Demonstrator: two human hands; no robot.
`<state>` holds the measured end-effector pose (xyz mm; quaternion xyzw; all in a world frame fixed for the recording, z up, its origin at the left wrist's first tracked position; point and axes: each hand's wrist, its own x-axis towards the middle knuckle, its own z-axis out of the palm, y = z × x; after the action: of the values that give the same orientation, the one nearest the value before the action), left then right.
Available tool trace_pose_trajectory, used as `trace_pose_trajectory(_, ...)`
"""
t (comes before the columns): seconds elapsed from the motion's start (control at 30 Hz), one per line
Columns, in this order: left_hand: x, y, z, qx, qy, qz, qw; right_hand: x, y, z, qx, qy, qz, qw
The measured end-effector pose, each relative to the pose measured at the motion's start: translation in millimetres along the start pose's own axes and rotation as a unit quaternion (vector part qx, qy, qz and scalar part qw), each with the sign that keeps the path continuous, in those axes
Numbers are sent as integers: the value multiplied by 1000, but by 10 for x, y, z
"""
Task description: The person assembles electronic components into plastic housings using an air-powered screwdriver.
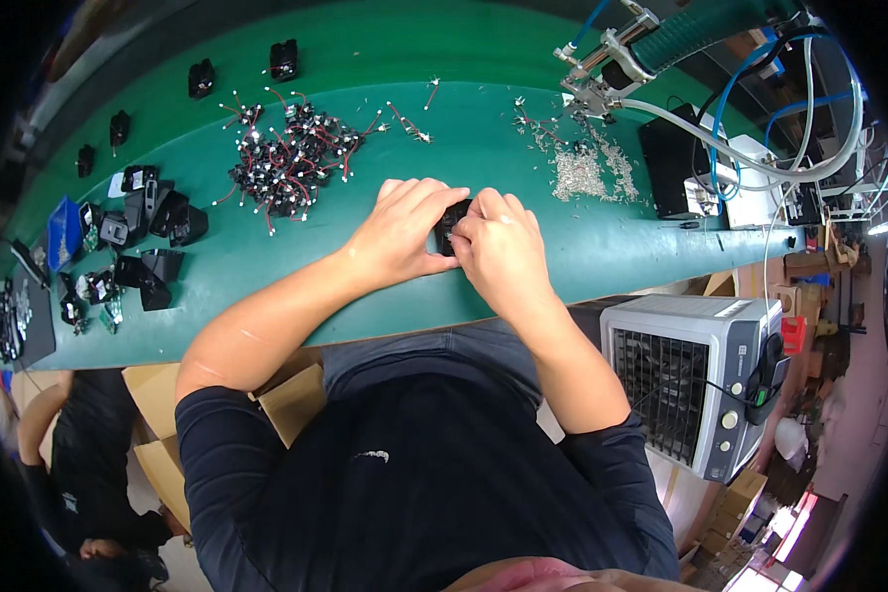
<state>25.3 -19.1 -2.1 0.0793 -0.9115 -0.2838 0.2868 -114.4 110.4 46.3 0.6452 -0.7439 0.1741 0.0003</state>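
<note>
Near the front edge of the green bench, my left hand [402,232] wraps round a small black plastic housing [450,225], which stays on or just above the bench top. My right hand [498,247] is closed against the housing's right side, its fingertips pinched at the opening. Whatever sits between those fingertips is too small and too covered to make out. Most of the housing is hidden by both hands. To the left beyond my hands lies a heap of small black parts with red wires and white plugs [291,158].
Small metal pieces [582,173] lie scattered at the right. A hose-fed metal tool [607,84] hangs above them. Black housings [153,212] and a blue bin [64,233] stand at the left. An air cooler [696,375] is below the bench's right side. Another person [94,464] is at lower left.
</note>
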Motion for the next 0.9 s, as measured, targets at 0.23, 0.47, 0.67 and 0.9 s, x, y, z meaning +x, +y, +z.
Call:
trace_pose_trajectory(0.23, -26, 7, 35, -11, 24, -17, 1000, 50, 113, -523, 86, 66, -63, 992)
trace_pose_trajectory(0.47, -60, 49, 11, -46, -1, -18, 999, 532, 302, -1800, 259, 410, 38, 874)
trace_pose_trajectory(0.67, -71, 78, -25, -31, -20, -45, 998, 712, 311, -1653, 489, 348, 45, 799)
trace_pose_trajectory(0.9, -82, 77, 9, -57, -17, -35, 998, 460, -21, -1341, 700, 194, -117, 678)
